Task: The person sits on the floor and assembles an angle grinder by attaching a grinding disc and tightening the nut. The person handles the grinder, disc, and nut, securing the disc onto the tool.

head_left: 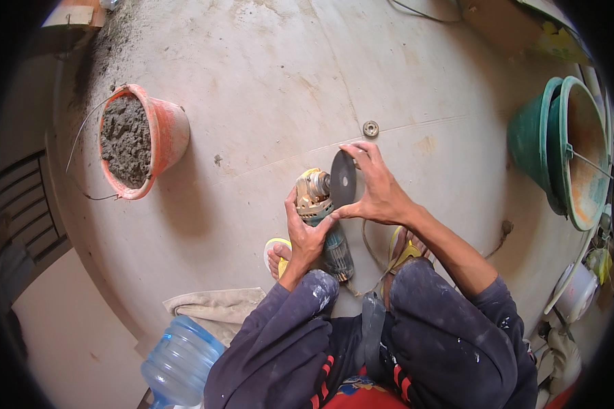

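1. Holding the dark disc by opposite edges: right hand, fingers parted wide.
2. Left hand wraps the grinder, long axis toward the knees.
3. Disc stands just right of the spindle.

Text: none can be read anywhere in view.
Disc: dark face, no legible lettering or number.
Grinder: housing partly covered; no label can be made out.
Nut: too small to tell any marking.
Orange bucket: smeared, worn wall without readable print.
Green buckets: no legible sign on the sides showing.
Jug: ribbed blue wall, no readable label.
White pail: too blurred to read.
Shirt: coloured print at the lower edge, no words legible.
Trousers: red stripes, no readable letters.
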The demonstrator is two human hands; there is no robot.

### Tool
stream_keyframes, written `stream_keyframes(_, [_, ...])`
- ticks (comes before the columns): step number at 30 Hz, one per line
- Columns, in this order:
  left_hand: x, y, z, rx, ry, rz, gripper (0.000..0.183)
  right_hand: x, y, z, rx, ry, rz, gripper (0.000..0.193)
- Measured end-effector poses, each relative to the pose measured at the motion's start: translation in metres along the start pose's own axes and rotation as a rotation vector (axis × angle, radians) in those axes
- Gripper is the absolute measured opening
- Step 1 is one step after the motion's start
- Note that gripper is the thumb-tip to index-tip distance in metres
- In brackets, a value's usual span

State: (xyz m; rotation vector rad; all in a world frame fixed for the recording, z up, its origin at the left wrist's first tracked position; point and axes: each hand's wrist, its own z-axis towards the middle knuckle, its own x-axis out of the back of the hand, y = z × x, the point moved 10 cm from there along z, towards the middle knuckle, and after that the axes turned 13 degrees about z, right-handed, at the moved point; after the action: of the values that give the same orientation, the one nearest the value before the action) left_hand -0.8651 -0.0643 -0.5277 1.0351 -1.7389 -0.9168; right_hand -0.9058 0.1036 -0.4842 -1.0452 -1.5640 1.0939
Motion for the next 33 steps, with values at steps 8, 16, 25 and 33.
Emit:
stream_keyframes(8, [0.001,0.001,-0.003,-0.033,0.044,0.155,0.081,-0.012,0.003,-0.006,0.004,0.0,0.112,0.106])
stream_keyframes(16, [0.0,0.021,-0.003,-0.128,0.029,0.471,0.085,-0.013,0.018,-0.006,0.002,-0.025,0.221,0.108])
stream_keyframes(25, [0.014,0.003,0.003,-0.143,0.063,0.29,0.083,-0.02,-0.004,0.002,0.033,-0.008,-0.008,0.106])
stream_keyframes(33, [0.015,0.005,0.007,0.145,-0.061,-0.198,0.086,-0.011,-0.033,0.015,0.008,0.062,-0.044,0.097])
